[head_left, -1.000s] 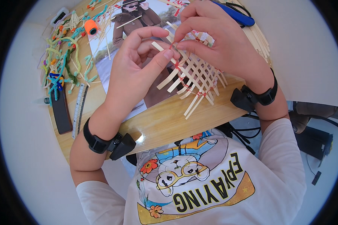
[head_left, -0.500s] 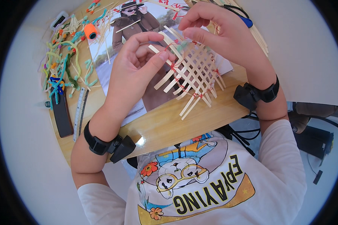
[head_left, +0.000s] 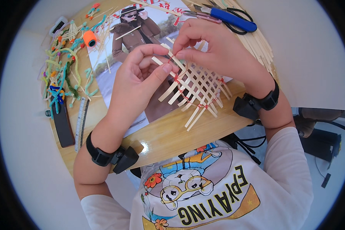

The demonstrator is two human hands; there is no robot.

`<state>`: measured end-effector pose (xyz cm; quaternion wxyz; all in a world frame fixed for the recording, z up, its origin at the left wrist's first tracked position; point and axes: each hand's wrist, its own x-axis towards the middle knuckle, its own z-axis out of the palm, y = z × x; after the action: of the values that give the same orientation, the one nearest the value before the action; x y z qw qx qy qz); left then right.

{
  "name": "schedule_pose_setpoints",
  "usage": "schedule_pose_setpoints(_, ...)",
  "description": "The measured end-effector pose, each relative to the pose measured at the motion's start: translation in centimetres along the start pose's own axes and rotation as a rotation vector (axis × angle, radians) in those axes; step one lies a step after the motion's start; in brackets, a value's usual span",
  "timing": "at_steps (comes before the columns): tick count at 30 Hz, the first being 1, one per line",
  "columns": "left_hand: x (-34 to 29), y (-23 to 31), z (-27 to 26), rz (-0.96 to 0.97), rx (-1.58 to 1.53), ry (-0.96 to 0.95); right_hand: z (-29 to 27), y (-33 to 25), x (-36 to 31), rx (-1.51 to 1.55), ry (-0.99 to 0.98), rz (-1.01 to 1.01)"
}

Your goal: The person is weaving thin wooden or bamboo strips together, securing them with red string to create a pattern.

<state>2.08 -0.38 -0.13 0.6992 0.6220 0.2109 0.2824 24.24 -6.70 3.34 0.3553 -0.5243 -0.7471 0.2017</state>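
A woven lattice of pale wooden strips [head_left: 203,86], tied along its edges with red thread [head_left: 176,79], is held tilted above the table. My left hand [head_left: 142,73] grips its left corner, thumb and fingers closed around the strip ends. At the upper left of the lattice, my right hand [head_left: 214,48] has thumb and forefinger pinched together at the thread, near a strip's end. The exact pinch point is partly hidden by the fingers. My right hand also covers the lattice's upper right part.
Beneath lies a large photo print [head_left: 103,76]. Blue-handled scissors [head_left: 234,20] and loose strips [head_left: 257,42] are at the upper right. To the left are colourful pipe-cleaner pieces [head_left: 67,69], an orange spool [head_left: 89,38], a ruler [head_left: 81,122] and a dark oblong case [head_left: 63,126].
My right hand has come down and left to the lattice's upper left strips, uncovering the scissors. My left hand keeps its grip; the lattice has shifted slightly.
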Motion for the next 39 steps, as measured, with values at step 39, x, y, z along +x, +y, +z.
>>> schedule_pose_setpoints(39, 0.2, -0.9, -0.3, 0.009, 0.128, -0.012, -0.3, -2.5, 0.7, 0.19, -0.123, 0.316)
